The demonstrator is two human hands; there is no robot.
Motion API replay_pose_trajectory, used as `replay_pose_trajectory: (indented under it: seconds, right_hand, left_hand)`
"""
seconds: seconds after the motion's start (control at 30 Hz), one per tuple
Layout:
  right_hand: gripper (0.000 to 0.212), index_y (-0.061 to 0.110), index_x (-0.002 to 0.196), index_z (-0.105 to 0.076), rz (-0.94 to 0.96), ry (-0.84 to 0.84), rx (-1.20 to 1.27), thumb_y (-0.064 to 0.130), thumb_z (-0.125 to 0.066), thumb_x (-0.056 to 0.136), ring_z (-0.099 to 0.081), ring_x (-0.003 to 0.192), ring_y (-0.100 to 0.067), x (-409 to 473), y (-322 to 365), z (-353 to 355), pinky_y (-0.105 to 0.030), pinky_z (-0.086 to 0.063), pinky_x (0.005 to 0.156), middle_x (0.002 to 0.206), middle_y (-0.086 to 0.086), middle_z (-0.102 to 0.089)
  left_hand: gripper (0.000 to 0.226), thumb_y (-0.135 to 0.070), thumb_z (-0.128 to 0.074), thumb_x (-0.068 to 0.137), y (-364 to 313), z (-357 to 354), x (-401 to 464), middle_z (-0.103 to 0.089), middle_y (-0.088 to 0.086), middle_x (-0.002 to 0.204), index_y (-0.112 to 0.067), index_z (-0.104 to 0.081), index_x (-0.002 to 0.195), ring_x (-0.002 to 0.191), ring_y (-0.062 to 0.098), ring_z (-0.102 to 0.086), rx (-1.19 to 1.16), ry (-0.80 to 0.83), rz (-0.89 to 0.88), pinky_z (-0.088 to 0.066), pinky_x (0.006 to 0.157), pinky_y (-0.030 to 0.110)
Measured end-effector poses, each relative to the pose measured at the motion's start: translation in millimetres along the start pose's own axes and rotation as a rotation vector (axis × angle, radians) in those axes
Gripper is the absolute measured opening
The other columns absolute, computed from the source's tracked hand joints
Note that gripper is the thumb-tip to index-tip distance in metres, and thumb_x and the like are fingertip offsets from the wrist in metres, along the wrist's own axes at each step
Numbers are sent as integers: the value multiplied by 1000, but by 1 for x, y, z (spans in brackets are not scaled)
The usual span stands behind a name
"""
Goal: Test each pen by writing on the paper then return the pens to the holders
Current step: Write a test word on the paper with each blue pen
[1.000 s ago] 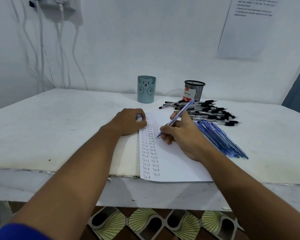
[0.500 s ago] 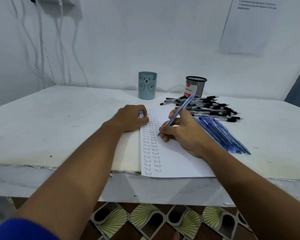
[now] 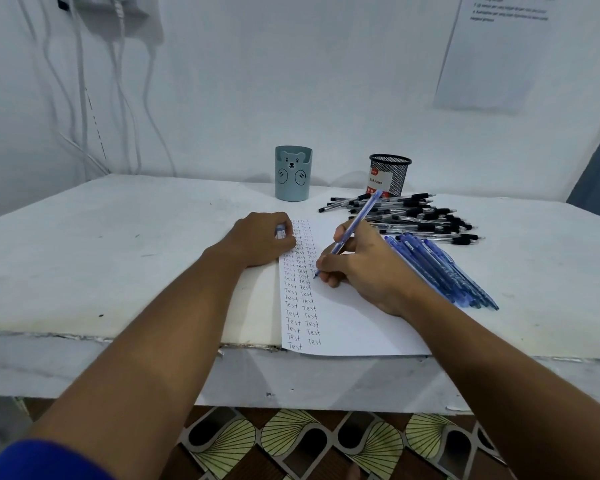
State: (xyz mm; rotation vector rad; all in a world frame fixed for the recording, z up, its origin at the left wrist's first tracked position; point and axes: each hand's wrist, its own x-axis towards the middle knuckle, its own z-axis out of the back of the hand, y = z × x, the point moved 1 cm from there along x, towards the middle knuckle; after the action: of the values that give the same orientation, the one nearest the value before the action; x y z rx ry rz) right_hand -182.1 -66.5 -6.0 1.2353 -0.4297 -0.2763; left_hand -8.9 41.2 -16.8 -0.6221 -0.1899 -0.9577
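Note:
A white sheet of paper [image 3: 350, 323] lies at the table's front edge, with columns of the word "Test" down its left side. My right hand [image 3: 364, 268] grips a blue pen [image 3: 355, 225], its tip touching the paper in the third column. My left hand [image 3: 260, 242] rests at the paper's left edge, fingers curled round a small blue pen cap [image 3: 280, 233]. Behind the paper stand a blue bear-faced holder [image 3: 293, 173] and a black mesh holder [image 3: 390, 174].
A pile of black-capped pens [image 3: 416, 216] lies right of the paper, with a row of blue pens [image 3: 444, 268] in front of it. The white table [image 3: 118, 244] meets a wall with hanging cables [image 3: 118, 91] at the back left.
My right hand has moved the pen tip slightly along the paper while writing. The left hand has stayed at the paper's edge.

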Motion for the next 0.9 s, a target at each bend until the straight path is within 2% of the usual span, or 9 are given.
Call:
replay_pose_trajectory:
  seconds: [0.17,0.3,0.47,0.63,0.73,0.9]
  right_hand:
    - [35,11,95,-40,-38,-8,121,-11,-66,86,-63,66,-33,1,0,1,-40,-56,69,78,-22,-64]
    - [33,16,94,-41,14,-30,-24,-4,-66,87,-65,68,-33,0,-1,-2,-48,-56,77,76,-16,-67]
    - [35,12,94,-39,-22,-39,109,-12,-63,87,-58,69,-35,1,0,2,-42,-50,64,70,-19,-63]
    - [34,15,94,-39,28,-18,-34,-7,-64,86,-59,65,-31,-2,1,0,-43,-53,68,75,-17,-65]
    - [34,14,94,-40,7,-25,-2,-8,-65,85,-60,66,-33,-1,0,0,-49,-54,72,75,-19,-66]
    - [34,14,93,-39,-7,-29,37,-11,-61,85,-55,66,-32,0,0,1,-42,-46,63,76,-22,-61]
  left_hand:
    - [11,-29,-62,86,1,0,0,-50,-18,70,-21,-64,93,77,18,-50,-13,2,17,-36,72,29]
    - [11,-29,-62,86,1,0,1,-49,-18,72,-22,-64,94,79,18,-50,-10,10,21,-39,75,29]
    - [10,-28,-63,85,1,0,0,-51,-17,72,-21,-65,93,79,18,-51,-29,4,28,-41,76,30]
    - [11,-28,-63,86,0,1,-1,-49,-17,73,-20,-65,95,78,17,-49,-27,3,23,-37,74,28]
    - [11,-27,-63,86,0,1,-1,-50,-18,72,-20,-65,94,78,16,-49,-33,3,24,-37,74,28]
    - [12,-27,-64,85,1,1,-1,-51,-18,71,-20,-65,94,77,17,-50,-32,-1,32,-36,72,28]
